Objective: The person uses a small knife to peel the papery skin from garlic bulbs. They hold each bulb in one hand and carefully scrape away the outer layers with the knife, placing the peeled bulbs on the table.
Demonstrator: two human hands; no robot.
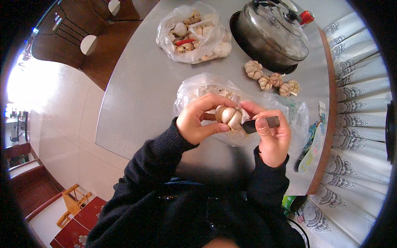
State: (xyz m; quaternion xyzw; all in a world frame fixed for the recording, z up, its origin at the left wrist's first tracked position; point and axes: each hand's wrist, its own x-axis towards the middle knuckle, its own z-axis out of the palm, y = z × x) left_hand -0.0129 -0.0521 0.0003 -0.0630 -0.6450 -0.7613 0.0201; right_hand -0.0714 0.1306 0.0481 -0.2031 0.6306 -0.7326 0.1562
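Observation:
My left hand is shut on a garlic bulb, its fingers and thumb around the bulb's left side. In my right hand is a small dark flat blade, pinched between thumb and fingers, with its end against the bulb's right side. Loose papery skin sticks out there beside my right fingertips. Beneath both hands lies a clear plastic bag with pale garlic skins in it. Several whole garlic bulbs rest on the grey table beyond my right hand.
At the back, another plastic bag holds garlic and a red chili pepper. A lidded metal pot stands at the back right. A patterned curtain hangs beyond the table's right edge, and a wooden chair is at the left.

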